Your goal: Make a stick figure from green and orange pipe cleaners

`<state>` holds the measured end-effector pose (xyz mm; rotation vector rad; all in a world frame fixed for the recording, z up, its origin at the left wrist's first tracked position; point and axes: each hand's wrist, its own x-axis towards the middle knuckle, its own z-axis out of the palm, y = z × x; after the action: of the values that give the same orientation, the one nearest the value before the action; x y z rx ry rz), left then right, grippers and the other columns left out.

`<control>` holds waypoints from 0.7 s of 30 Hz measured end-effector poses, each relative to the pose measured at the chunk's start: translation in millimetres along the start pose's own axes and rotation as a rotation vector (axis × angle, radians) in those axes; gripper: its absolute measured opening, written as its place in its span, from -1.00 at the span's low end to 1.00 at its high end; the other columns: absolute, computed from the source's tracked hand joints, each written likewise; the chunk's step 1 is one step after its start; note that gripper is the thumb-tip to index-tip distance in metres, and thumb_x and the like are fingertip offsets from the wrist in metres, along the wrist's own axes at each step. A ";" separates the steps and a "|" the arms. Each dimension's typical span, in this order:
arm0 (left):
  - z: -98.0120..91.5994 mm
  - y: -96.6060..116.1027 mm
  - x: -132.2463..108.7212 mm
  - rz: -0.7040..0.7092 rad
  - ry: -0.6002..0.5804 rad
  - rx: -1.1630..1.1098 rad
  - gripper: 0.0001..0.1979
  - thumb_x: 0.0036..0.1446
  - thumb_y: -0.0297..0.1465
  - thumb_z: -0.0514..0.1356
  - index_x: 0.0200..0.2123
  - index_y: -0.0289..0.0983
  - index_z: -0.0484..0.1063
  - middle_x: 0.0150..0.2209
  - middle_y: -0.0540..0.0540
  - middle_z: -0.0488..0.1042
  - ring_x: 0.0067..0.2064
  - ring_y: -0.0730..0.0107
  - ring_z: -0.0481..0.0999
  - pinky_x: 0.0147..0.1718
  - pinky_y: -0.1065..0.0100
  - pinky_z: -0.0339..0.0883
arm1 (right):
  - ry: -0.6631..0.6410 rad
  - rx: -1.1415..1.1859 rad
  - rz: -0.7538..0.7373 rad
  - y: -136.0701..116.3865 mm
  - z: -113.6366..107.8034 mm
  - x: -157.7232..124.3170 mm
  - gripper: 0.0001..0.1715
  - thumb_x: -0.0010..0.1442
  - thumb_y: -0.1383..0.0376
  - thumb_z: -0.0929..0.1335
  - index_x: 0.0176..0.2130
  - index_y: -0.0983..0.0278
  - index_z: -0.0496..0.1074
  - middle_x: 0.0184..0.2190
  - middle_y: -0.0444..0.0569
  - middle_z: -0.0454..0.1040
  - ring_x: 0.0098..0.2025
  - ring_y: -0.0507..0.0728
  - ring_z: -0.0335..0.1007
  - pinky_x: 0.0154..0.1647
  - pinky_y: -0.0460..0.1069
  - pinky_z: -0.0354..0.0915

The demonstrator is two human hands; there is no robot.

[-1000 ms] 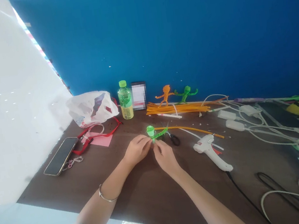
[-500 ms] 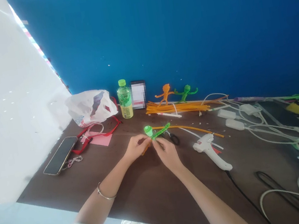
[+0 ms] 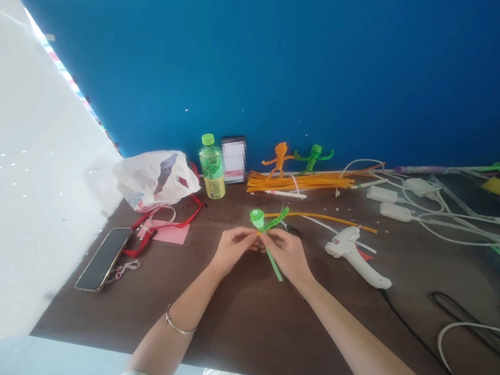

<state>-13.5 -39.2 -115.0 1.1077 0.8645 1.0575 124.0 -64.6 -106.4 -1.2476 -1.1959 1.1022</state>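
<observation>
A half-made green pipe-cleaner figure (image 3: 262,220) with a round coiled head sits above the dark brown table (image 3: 231,315), pinched between both hands. My left hand (image 3: 233,247) holds it from the left with fingers closed. My right hand (image 3: 288,254) grips it from the right, and a loose green stem hangs down below the fingers toward me. A twisted green arm of the figure points to the upper right.
A white glue gun (image 3: 353,250) lies right of my hands, with a tangle of white cables (image 3: 461,218) beyond. Orange pipe cleaners (image 3: 298,181), two finished figures (image 3: 297,158), a green bottle (image 3: 212,167), a plastic bag (image 3: 152,180) and a phone (image 3: 103,259) lie behind and left.
The hands have turned the figure a little. A straight green stem now hangs down below my right hand, where none showed before.
</observation>
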 end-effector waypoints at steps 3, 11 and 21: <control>0.1 0.1 0.0 -0.019 0.016 -0.004 -0.72 -0.16 -0.29 0.28 -0.41 -0.41 0.47 -0.50 -0.09 0.47 -0.47 0.50 0.42 -0.46 0.41 0.33 | -0.005 0.089 0.051 0.3 -1.2 1.3 -0.67 -0.11 0.11 0.40 -0.43 0.33 0.40 -0.56 -0.07 0.40 -0.52 0.05 0.31 -0.55 -0.05 0.30; -1.2 -1.2 0.8 -0.208 -0.042 -0.217 -0.75 -0.21 -0.36 0.33 -0.45 -0.43 0.47 -0.47 -0.12 0.48 -0.47 0.56 0.42 -0.42 0.46 0.30 | -0.079 0.197 0.107 8.2 -3.9 4.8 -0.67 -0.11 0.12 0.41 -0.51 0.30 0.28 -0.62 -0.22 0.25 -0.66 -0.11 0.04 -0.69 -0.15 0.00; 7.6 1.6 -4.5 -0.034 0.036 -0.027 -0.72 -0.17 -0.28 0.29 -0.47 -0.42 0.45 -0.57 -0.06 0.43 -0.54 0.54 0.39 -0.50 0.44 0.32 | -0.075 0.191 0.101 3.8 0.6 0.1 -0.64 -0.07 0.11 0.39 -0.54 0.28 0.19 -0.68 -0.27 0.10 -0.69 -0.11 -0.07 -0.72 -0.14 -0.12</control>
<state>-8.1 -45.4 -111.5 1.0511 0.8921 1.0607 123.6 -64.3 -110.2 -1.1376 -1.0648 1.3165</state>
